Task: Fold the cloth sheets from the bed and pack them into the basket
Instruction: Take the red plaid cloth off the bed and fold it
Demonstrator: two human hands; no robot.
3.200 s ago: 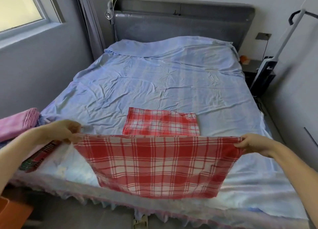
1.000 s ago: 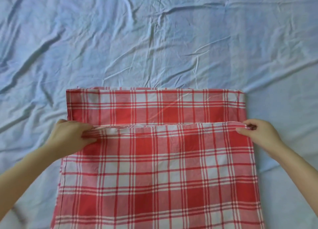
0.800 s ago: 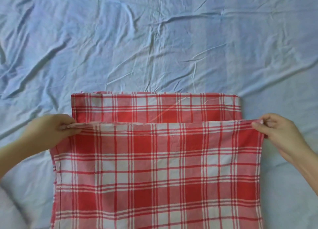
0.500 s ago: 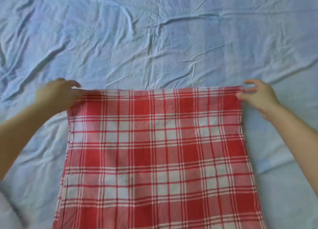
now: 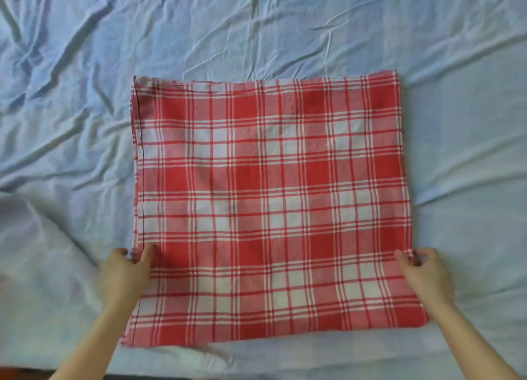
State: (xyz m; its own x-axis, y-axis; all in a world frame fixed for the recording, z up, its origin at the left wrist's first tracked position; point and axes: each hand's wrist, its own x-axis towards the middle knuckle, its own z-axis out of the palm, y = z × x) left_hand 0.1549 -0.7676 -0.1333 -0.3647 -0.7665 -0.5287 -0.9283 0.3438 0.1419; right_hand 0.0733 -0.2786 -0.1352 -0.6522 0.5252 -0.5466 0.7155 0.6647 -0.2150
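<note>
cloth (image 5: 273, 208): red/white plaid, flat on blue sheet (image 5: 256, 31), roughly square, near bed's front edge
L hand (image 5: 125, 274): pinches cloth's left edge, thumb on top, fingers under the hem
R hand (image 5: 425, 277): pinches right edge, small tuck of fabric between thumb & fingers
step: prob next fold, near part up toward far edge
how-to: lift both sides together, keep cloth taut, match corners at far edge, then smooth w/ flat palms
risk: left hem looks slightly skewed; check alignment
basket: not in view
</note>
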